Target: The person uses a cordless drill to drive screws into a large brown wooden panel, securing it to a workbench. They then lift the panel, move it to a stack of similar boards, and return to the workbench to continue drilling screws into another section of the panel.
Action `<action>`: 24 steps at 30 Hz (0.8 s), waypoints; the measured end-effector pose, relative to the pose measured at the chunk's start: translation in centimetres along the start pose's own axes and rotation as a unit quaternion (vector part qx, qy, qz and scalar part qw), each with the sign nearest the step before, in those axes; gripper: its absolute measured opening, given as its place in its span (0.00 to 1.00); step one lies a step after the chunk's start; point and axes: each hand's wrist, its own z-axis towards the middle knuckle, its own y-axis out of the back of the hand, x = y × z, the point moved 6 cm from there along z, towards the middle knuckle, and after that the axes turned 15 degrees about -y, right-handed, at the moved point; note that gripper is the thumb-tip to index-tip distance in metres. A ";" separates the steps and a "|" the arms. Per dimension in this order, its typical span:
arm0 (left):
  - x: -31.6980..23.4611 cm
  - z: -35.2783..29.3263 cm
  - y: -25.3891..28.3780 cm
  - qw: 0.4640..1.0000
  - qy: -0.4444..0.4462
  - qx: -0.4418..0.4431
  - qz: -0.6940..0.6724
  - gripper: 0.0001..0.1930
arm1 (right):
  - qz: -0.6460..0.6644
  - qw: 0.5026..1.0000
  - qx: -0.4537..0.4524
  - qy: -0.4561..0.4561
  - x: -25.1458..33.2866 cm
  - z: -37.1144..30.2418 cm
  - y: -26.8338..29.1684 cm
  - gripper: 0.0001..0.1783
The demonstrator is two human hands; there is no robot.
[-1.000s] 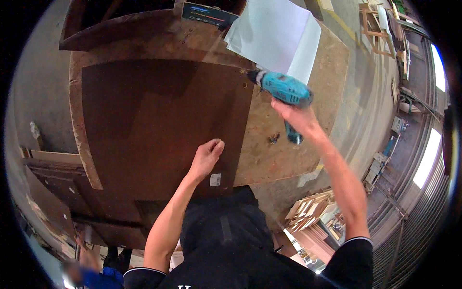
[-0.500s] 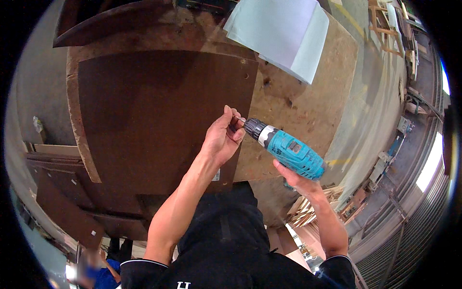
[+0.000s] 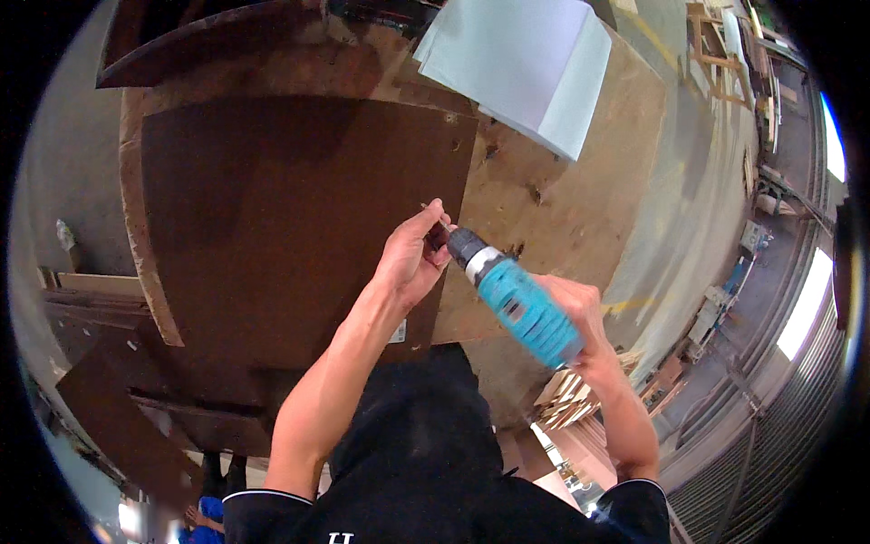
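Gripping the handle of a turquoise cordless drill (image 3: pixel 521 306), right hand (image 3: pixel 571 313) closed tight around it, just right of centre. Pinching at the dark chuck (image 3: pixel 464 243) and the thin bit at its tip, left hand (image 3: pixel 410 258) with fingers (image 3: pixel 424 220) drawn together there. Hovering over the right edge of a dark brown board (image 3: pixel 299 208), both hands and drill. Lying flat on a lighter chipboard table (image 3: pixel 589 208), that board, with a small white tag (image 3: pixel 399 332) at its lower edge beside the left forearm. Resting at the far side of the table, a stack of pale sheets (image 3: pixel 521 63). Leaning and lying lower left, further dark panels (image 3: pixel 118 426). Piling up lower right, below the table, light wooden offcuts (image 3: pixel 571 399). Blocking nothing between drill tip and board.
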 end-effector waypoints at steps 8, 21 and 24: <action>0.7 10.1 -6.0 0.982 0.007 0.116 -0.149 0.14 | 0.033 0.994 -0.029 -0.105 -2.3 8.0 1.9 0.08; 1.3 12.7 -7.6 0.955 -0.005 0.130 -0.268 0.14 | 0.154 0.939 0.067 -0.300 -1.1 13.0 3.9 0.06; 0.9 12.8 -7.7 0.955 -0.011 0.110 -0.274 0.14 | 0.118 0.947 0.080 -0.289 -0.8 13.5 4.0 0.07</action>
